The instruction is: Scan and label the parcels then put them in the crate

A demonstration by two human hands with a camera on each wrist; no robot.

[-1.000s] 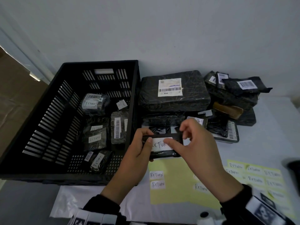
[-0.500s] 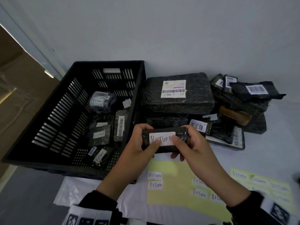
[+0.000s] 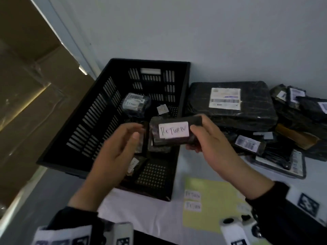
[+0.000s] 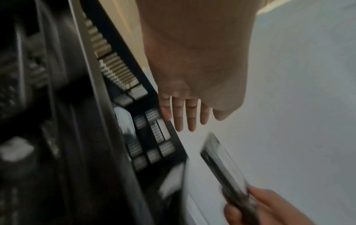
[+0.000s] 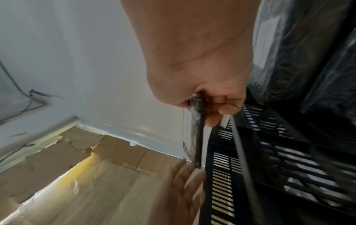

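Observation:
My right hand [image 3: 208,138] grips a small black parcel [image 3: 175,132] by its right end, holding it over the right part of the black crate [image 3: 95,124]. A white label reading RETURN [image 3: 174,130] sits on the parcel's top face. In the right wrist view the parcel [image 5: 195,129] shows edge-on, pinched between thumb and curled fingers [image 5: 221,109]. My left hand [image 3: 123,144] hovers just left of the parcel with straight fingers [image 4: 183,115], touching nothing. Several labelled parcels [image 3: 136,104] lie inside the crate.
A pile of black wrapped parcels [image 3: 231,103] with barcode labels stands right of the crate against the wall. A yellow sheet [image 3: 212,204] with RETURN stickers lies on the white table near me. Cardboard boxes [image 3: 26,85] fill the left side.
My left hand has let go of the parcel and opened. My right hand has carried the parcel left and up, from in front of the pile to over the crate.

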